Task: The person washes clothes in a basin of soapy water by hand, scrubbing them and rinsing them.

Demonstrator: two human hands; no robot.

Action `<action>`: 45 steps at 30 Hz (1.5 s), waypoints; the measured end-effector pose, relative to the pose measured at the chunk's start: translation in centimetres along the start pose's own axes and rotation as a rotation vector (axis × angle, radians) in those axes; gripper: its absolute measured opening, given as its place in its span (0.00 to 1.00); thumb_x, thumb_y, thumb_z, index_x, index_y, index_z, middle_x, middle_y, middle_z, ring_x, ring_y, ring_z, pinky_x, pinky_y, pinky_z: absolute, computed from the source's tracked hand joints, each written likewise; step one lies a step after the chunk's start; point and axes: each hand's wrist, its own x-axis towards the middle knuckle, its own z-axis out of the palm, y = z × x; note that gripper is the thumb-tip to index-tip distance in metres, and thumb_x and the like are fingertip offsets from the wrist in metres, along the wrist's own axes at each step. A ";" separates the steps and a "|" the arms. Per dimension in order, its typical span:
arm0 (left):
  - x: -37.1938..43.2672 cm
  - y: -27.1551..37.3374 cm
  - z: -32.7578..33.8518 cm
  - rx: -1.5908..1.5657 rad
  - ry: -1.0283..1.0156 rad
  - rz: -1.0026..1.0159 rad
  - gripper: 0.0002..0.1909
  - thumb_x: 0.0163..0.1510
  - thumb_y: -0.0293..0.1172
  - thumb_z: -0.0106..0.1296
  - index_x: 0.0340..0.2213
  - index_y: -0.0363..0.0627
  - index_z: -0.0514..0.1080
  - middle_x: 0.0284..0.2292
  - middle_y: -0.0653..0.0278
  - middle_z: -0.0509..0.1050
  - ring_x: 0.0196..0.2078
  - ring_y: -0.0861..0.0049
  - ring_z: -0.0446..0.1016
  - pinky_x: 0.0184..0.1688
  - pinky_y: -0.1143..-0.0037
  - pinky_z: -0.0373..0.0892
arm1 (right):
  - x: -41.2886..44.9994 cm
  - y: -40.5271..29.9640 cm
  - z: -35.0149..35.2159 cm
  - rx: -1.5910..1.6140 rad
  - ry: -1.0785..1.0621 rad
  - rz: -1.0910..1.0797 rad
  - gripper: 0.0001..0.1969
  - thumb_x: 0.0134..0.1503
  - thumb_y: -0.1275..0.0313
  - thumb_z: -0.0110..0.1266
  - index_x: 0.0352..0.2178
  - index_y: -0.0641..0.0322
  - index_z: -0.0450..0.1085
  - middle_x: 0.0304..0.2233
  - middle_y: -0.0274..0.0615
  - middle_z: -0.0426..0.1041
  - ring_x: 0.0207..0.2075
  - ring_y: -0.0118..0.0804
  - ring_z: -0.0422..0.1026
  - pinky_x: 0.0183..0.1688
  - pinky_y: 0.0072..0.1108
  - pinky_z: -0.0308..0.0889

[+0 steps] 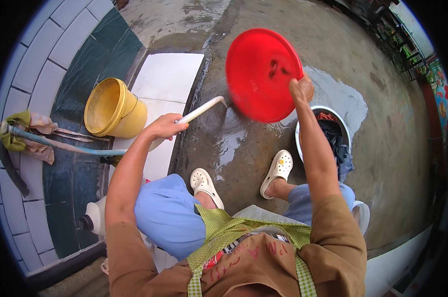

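Observation:
My left hand (169, 126) is closed around a pale hose (201, 109) near its end, and a little water runs from the hose's mouth. In my right hand (302, 89) is the rim of a red plastic basin (261, 74), raised and tilted over the wet concrete floor, with dark blurred marks on its inside. Partly behind my right forearm, a metal basin (348, 135) holds dark clothes (331, 133) and an orange-red piece of cloth (326, 116).
A yellow bucket (134, 115) stands at left by the tiled wall (56, 100). Cloths (14, 135) hang on a tap and blue hose (68, 146). A white jug (95, 217) is at lower left. Wet concrete (227, 148) lies around my clogs (205, 185).

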 end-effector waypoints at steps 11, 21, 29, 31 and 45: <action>4.7 0.9 5.1 0.289 -0.056 0.180 0.16 0.49 0.41 0.50 0.35 0.41 0.70 0.26 0.61 0.73 0.29 0.75 0.71 0.33 0.74 0.68 | -6.4 17.4 12.8 0.396 -0.625 0.491 0.17 0.42 0.68 0.55 0.33 0.69 0.71 0.27 0.46 0.72 0.26 0.42 0.72 0.23 0.31 0.67; 7.9 0.3 9.2 0.632 -0.250 0.139 0.30 0.47 0.30 0.48 0.52 0.52 0.54 0.37 0.42 0.71 0.41 0.50 0.70 0.44 0.62 0.66 | 6.8 14.7 -7.6 -0.389 -0.678 -0.368 0.20 0.44 0.64 0.54 0.41 0.56 0.70 0.38 0.49 0.73 0.42 0.47 0.70 0.44 0.29 0.65; 9.5 -3.6 11.7 0.763 -0.285 0.125 0.35 0.45 0.27 0.49 0.54 0.54 0.51 0.37 0.40 0.70 0.42 0.49 0.70 0.44 0.61 0.65 | 1.5 34.4 -11.7 -0.290 -0.520 0.167 0.37 0.39 0.57 0.59 0.53 0.51 0.58 0.44 0.52 0.69 0.47 0.47 0.68 0.48 0.28 0.63; 9.1 -4.7 11.0 0.626 -0.235 0.099 0.37 0.43 0.28 0.51 0.55 0.55 0.50 0.38 0.39 0.70 0.42 0.49 0.69 0.45 0.62 0.65 | -3.0 34.3 -9.6 -0.462 -0.507 0.322 0.46 0.37 0.55 0.61 0.57 0.47 0.48 0.51 0.55 0.61 0.53 0.49 0.60 0.54 0.31 0.56; 9.6 0.1 10.3 0.718 -0.056 0.284 0.23 0.46 0.34 0.52 0.46 0.44 0.65 0.41 0.51 0.68 0.46 0.58 0.67 0.49 0.67 0.63 | -8.8 32.3 -6.1 -0.296 -0.354 0.503 0.31 0.43 0.66 0.57 0.50 0.49 0.55 0.52 0.50 0.52 0.49 0.60 0.60 0.48 0.37 0.62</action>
